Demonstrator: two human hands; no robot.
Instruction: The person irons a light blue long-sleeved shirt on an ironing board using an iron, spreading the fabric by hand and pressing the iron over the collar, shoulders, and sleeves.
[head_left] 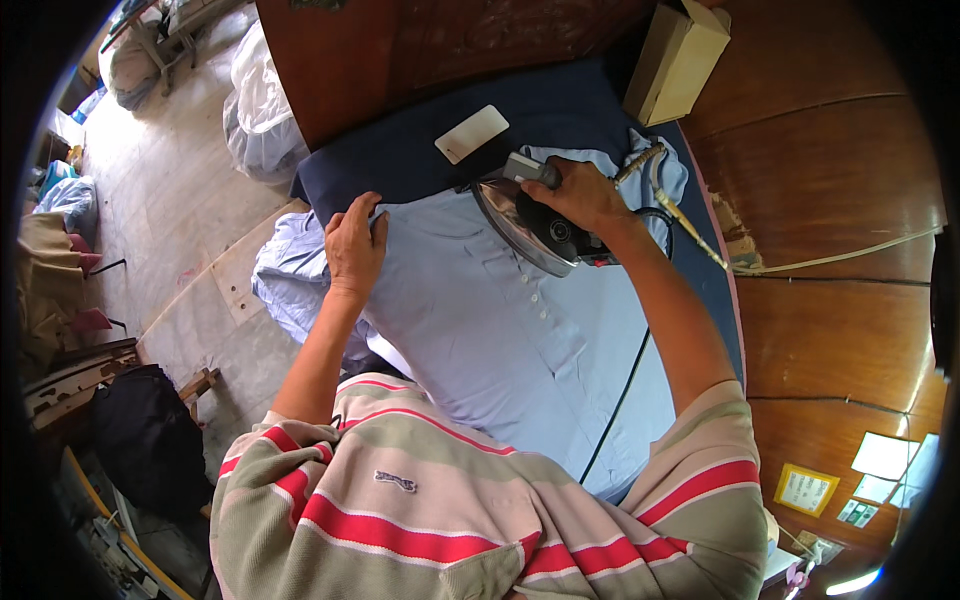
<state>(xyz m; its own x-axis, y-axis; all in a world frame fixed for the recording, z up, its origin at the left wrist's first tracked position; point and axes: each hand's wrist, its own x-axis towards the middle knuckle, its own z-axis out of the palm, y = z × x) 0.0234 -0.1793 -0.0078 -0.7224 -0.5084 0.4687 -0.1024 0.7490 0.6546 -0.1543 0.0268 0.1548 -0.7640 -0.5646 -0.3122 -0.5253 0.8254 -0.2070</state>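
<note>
A light blue shirt (470, 290) with a row of small buttons lies spread over a dark navy cloth (400, 175). My right hand (583, 195) is wrapped round the handle of a black and silver clothes iron (545, 225). The iron is at the shirt's far part, beside the buttons, its silver edge toward the left. I cannot tell whether its whole base touches the fabric. At the shirt's far left edge rests my left hand (355, 245), fingers stretched and thumb apart. Bunched shirt fabric (290, 270) hangs past the left side.
Behind the iron lies a white rectangular plate (471, 134). A cardboard box (677, 65) stands at the far right corner. A hose (690, 215) and a black cord (618, 400) run near the iron. Wooden panels (820, 180) border the right; plastic bags (262, 110) sit on the floor.
</note>
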